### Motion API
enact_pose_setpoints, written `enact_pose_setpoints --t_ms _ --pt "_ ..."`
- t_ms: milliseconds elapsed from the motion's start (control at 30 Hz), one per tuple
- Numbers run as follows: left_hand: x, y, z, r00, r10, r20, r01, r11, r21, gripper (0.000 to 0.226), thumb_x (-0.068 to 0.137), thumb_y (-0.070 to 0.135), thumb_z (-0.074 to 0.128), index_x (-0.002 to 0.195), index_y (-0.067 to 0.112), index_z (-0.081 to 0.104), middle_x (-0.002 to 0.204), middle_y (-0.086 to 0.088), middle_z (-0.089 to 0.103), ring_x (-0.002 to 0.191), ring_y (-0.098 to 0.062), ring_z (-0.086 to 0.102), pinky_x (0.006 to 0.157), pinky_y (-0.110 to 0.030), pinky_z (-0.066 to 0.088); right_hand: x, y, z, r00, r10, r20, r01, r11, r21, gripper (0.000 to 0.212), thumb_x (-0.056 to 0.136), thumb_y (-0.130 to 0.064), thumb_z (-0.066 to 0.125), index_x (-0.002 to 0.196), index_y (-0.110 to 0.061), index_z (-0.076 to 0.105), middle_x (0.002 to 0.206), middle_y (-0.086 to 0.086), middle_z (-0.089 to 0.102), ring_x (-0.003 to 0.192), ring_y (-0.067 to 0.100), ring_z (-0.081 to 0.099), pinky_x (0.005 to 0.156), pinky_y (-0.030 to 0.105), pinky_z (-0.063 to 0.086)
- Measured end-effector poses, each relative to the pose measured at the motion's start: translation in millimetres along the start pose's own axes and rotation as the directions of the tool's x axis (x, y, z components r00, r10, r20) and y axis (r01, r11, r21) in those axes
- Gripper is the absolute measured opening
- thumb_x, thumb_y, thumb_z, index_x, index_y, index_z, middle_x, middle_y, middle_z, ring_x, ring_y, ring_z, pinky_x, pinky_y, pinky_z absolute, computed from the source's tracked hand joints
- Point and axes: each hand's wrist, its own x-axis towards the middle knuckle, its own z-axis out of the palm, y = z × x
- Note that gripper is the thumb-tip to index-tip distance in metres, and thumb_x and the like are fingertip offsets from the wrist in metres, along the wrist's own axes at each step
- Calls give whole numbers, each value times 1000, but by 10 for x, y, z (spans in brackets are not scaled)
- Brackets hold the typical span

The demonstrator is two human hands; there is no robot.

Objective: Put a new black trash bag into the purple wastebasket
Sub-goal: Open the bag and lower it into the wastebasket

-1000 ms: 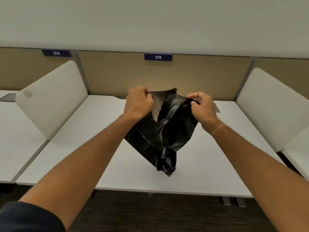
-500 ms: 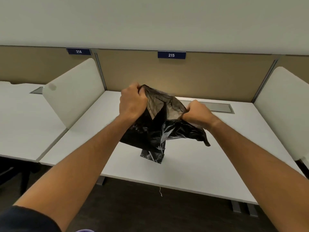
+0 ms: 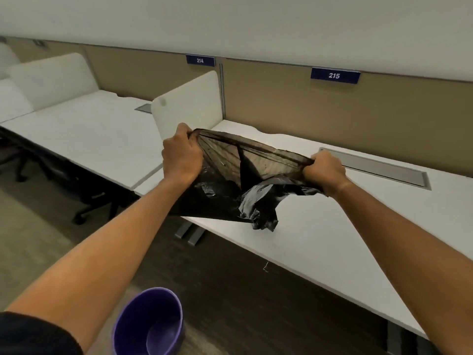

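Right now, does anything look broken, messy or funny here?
Nothing looks broken or spilled. The black trash bag is crumpled, but both hands are just stretching its mouth open above the desk. The purple wastebasket stands upright on the floor, empty. One small thread dangles from the desk edge.

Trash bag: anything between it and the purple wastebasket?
Nothing visible. The left hand and right hand hold the black trash bag stretched open above the desk edge. The purple wastebasket stands open and empty on the floor below, toward the left forearm.
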Motion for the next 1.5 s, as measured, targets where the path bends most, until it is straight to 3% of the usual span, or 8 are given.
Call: enact_pose_setpoints --t_ms 67,133,333,567,833,967,1300,1500 --pt "-65 -182 -160 999 -39 -8 39 999 27 25 101 26 43 109 6 56 98 -17 65 83 -30 59 66 -36 42 -62 -132 182 1000 -26 16 24 996 88 15 72 -6 52 81 -13 62 81 15 60 73 35 58 50 30 49" --pt "-112 -366 -321 996 -82 -27 83 995 55 26 101 27 42 107 7 56 93 -16 65 77 -28 57 63 -35 37 -129 -272 373 997 -63 47 55 988 145 17 72 -5 53 85 -11 64 84 16 62 76 37 60 62 42 58" --pt "-271 -955 -738 969 -233 -83 241 964 111 29 100 33 41 107 10 57 88 -11 62 79 -31 60 66 -40 48 -381 -792 928 972 -185 142 146 958 246 13 71 -4 53 78 -4 64 72 14 60 74 35 59 59 32 44" --pt "-473 -1898 -1062 919 -371 -134 381 923 57 20 101 26 43 97 13 58 82 -3 57 61 -8 49 56 -25 34 -798 -1289 1780 924 -230 305 130 940 315 15 75 -10 52 80 -6 66 72 10 63 68 27 58 59 32 46" --pt "-791 -3292 -1380 874 -485 -21 481 861 164 20 100 28 44 84 16 47 82 -11 59 77 -31 56 65 -37 41 -1408 -1514 2986 892 -112 438 -15 961 276 14 80 -13 52 76 -11 65 73 9 65 68 23 61 58 30 47" --pt "-940 -3963 -1499 845 -532 58 509 832 221 24 100 29 41 91 10 51 82 -13 63 77 -33 59 67 -45 50 -1714 -1600 3627 879 -15 476 -95 974 206 14 80 -15 54 79 -16 68 79 8 69 76 24 66 72 41 56" --pt "-1418 -5273 -1278 770 -618 157 522 753 401 26 101 33 39 95 11 50 83 -14 62 77 -36 60 62 -42 46 -2157 -1334 5045 826 208 523 -226 974 -31 16 74 -19 52 82 -15 66 86 8 66 88 32 59 70 30 39" --pt "-1887 -5923 -791 736 -645 204 492 718 492 28 101 37 39 99 11 50 86 -21 63 84 -43 60 63 -42 39 -2162 -865 5839 780 278 561 -277 957 -89 13 73 -17 52 77 -21 62 86 6 66 88 32 59 71 31 41"
